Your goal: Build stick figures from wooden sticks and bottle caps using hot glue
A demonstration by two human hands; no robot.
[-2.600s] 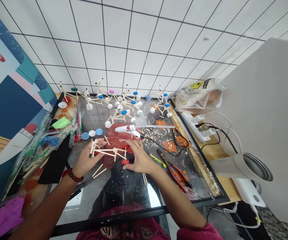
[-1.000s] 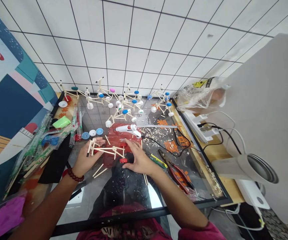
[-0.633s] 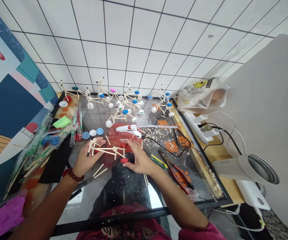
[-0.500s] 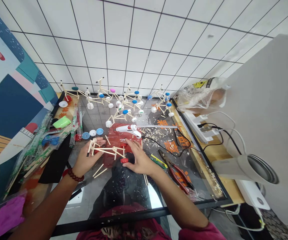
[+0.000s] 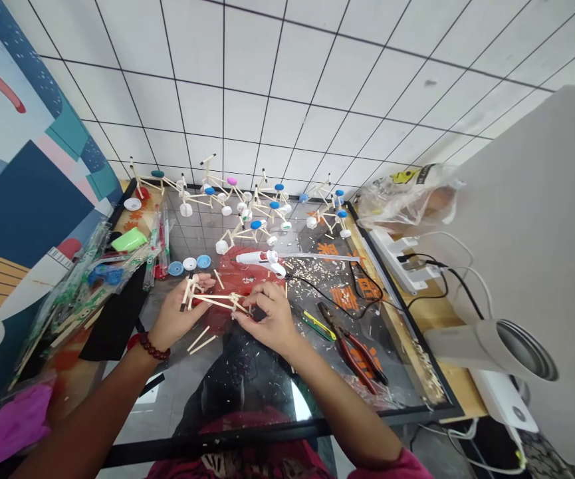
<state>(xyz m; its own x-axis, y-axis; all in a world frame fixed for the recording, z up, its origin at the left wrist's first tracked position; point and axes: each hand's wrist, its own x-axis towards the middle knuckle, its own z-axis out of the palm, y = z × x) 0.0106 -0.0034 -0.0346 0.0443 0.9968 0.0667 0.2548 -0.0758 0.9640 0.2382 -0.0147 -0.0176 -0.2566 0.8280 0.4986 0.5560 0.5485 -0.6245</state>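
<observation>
Right hand (image 5: 273,319) has curled inward, fingers (image 5: 266,293) seemingly pinching the stick frame (image 5: 234,299); left hand (image 5: 173,315) grips it.

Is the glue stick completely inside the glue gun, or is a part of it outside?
Partly outside: a long, pale length of the glue stick extends from the glue gun toward the right.

Pale wooden stick frame (image 5: 234,299), black at one end | white plastic glue gun (image 5: 254,258), red marks | round plastic caps (image 5: 189,264): blue, white, blue | dark-red beaded bracelet (image 5: 154,347) | red-handled metal pliers (image 5: 349,356) | white tiled wall (image 5: 250,113), black grid lines
</observation>
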